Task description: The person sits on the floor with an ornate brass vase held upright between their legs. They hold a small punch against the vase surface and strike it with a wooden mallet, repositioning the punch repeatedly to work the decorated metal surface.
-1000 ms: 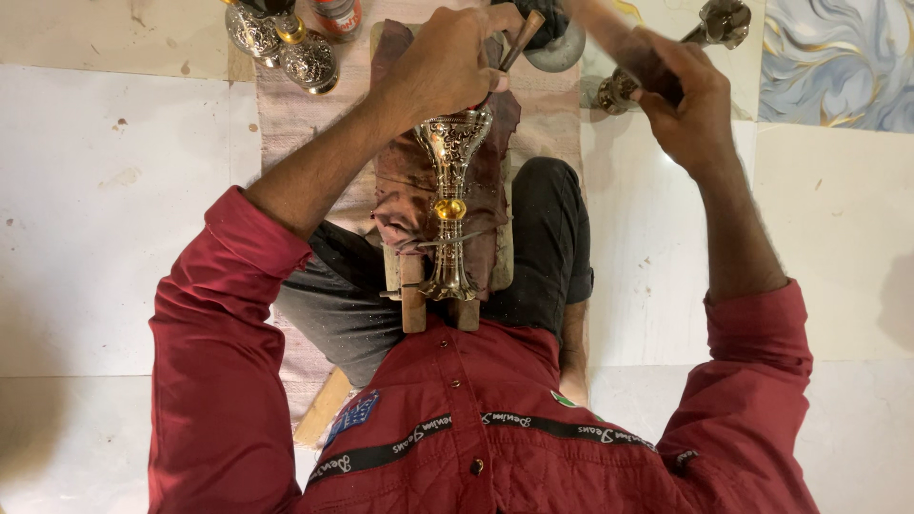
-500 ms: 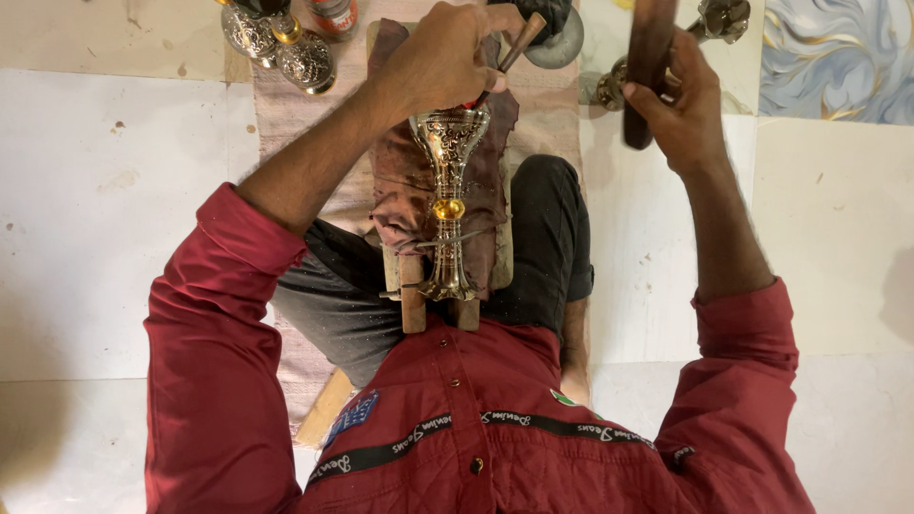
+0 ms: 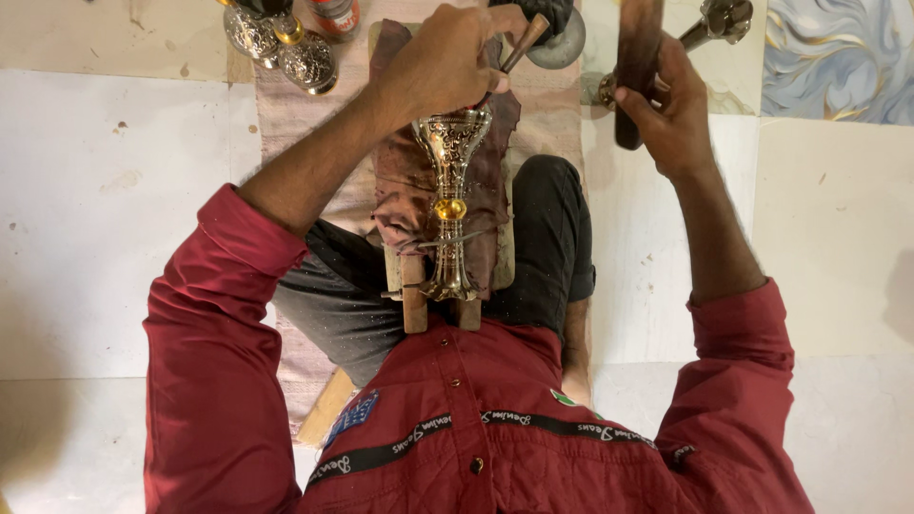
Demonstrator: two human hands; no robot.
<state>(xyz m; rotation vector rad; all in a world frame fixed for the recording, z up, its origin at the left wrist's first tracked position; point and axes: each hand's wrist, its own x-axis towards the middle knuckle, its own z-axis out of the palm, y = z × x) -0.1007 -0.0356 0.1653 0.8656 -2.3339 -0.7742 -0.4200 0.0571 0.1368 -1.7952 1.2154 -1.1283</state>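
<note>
Left hand point(image 3: 443, 67) grips chisel-like punch point(image 3: 526, 43), tip near cup of engraved metal goblet point(image 3: 449, 205), frame centre, on cloth-padded wooden block point(image 3: 411, 305). Right hand point(image 3: 671, 105) holds dark wooden mallet point(image 3: 636, 67) raised, upper right. Engraving visible; work unfinished. 2 finished pieces point(image 3: 281, 43) upper left.

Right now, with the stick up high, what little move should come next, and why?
Probably bring the dark wooden striker in the right hand down onto the punch. The left hand already holds that punch against the rim of the engraved silver goblet, which lies on the brown cloth, and the striker is raised above it.
</note>
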